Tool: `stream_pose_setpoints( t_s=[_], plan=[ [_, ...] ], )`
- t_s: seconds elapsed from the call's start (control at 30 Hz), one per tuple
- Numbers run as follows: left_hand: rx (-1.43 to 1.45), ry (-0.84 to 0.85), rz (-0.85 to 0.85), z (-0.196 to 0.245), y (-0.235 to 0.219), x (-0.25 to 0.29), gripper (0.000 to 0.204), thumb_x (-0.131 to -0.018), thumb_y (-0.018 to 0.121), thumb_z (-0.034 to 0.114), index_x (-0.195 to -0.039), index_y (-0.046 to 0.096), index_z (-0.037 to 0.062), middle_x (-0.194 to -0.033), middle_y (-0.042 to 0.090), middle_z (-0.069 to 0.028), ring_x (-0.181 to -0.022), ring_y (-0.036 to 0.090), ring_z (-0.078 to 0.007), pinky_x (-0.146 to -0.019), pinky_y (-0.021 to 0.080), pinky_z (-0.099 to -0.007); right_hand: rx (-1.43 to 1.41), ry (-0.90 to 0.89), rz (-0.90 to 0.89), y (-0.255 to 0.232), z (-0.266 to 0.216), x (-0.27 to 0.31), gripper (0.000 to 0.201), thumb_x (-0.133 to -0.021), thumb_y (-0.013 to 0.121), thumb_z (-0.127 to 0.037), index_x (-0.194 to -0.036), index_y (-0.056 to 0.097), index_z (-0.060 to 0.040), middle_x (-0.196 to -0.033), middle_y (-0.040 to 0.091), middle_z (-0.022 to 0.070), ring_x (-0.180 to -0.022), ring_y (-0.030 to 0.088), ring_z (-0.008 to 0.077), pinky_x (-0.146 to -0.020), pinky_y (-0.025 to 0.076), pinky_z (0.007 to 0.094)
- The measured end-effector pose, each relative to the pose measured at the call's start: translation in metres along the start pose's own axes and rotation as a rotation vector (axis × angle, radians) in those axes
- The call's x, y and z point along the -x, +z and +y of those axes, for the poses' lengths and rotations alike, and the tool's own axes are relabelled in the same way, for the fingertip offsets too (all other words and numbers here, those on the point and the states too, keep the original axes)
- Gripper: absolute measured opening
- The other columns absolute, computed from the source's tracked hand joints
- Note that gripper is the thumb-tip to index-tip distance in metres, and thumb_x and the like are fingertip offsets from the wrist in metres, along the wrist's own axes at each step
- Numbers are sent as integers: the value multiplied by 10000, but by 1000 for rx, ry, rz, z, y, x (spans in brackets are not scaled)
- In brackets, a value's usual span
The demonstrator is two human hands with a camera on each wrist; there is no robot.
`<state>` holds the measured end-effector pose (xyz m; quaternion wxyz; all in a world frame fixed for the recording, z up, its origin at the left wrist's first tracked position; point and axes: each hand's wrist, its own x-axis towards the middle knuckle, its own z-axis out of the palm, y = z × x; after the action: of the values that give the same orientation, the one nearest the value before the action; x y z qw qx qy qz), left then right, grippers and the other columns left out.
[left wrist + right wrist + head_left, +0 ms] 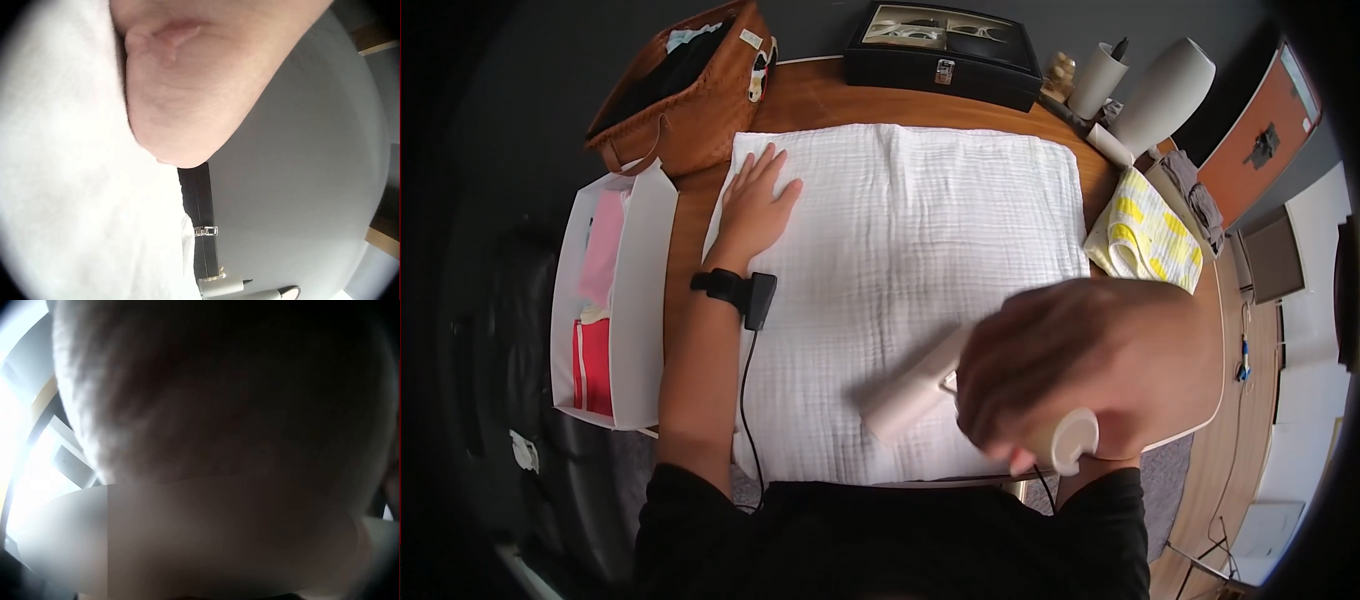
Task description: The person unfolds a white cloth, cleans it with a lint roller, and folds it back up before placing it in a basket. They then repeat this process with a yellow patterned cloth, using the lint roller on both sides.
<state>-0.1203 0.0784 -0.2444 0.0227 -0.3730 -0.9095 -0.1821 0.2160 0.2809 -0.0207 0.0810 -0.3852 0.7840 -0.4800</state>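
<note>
A white crinkled cloth (920, 220) lies spread over the wooden table. On its upper left part my left hand (755, 205) rests flat, fingers spread; the left wrist view shows the heel of that hand (187, 94) against the cloth (81, 187). My right hand (1080, 360), blurred, is curled round a pale cylindrical device (915, 395) above the cloth's lower right. The device's round end (1075, 440) shows below the fingers. In the right wrist view the dark, blurred hand (219, 412) fills most of the picture, and what it grips cannot be made out.
At the left are a white box (640, 300) with folded clothes and a brown basket (690, 110). A black glasses case (945, 75) stands at the back. A white vase (1165, 95), a pen cup (1097, 80) and a yellow-patterned folded cloth (1145, 235) are at the right.
</note>
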Motion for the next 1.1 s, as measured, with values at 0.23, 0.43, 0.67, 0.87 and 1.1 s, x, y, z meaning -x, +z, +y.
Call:
stream_pose_setpoints(
  t_s=[0.23,0.43,0.67,0.87,1.1],
  plan=[
    [-6,15,12,-3,2,0,618,-1115,521,468,-1648,492,157,-1788,342,-52,-1669,241,-304,-1348,174,-479,280,75,373,-4,49,-22,184,-874,784,-3,-1020,683,-46,-998,718,125,-983,684,353,-896,545,434],
    [-4,31,18,-5,3,-1,549,-1140,490,388,-1636,502,152,-1783,350,-47,-1662,262,-294,-1342,193,-485,345,279,266,-4,88,-23,150,-888,804,23,-954,689,-46,-1015,738,74,-1018,715,335,-982,561,434],
    [-48,49,62,-7,7,-1,541,-1134,511,381,-1623,515,150,-1770,374,-56,-1652,282,-307,-1335,221,-479,268,202,174,-7,57,-13,186,-843,828,-44,-992,717,-54,-998,751,100,-1018,738,347,-882,574,423],
    [-68,57,104,-7,9,0,525,-1126,537,373,-1600,544,146,-1750,412,-64,-1634,321,-335,-1320,269,-473,108,59,-140,-25,5,17,241,-873,889,-177,-1085,828,-81,-986,834,62,-1045,826,272,-747,597,340],
    [-79,19,73,-2,7,0,541,-1130,524,379,-1622,522,154,-1757,402,-50,-1644,306,-310,-1336,245,-467,-8,227,-63,-33,7,35,379,-811,971,-209,-1108,808,-37,-1032,842,77,-914,814,238,-807,603,334]
  ],
)
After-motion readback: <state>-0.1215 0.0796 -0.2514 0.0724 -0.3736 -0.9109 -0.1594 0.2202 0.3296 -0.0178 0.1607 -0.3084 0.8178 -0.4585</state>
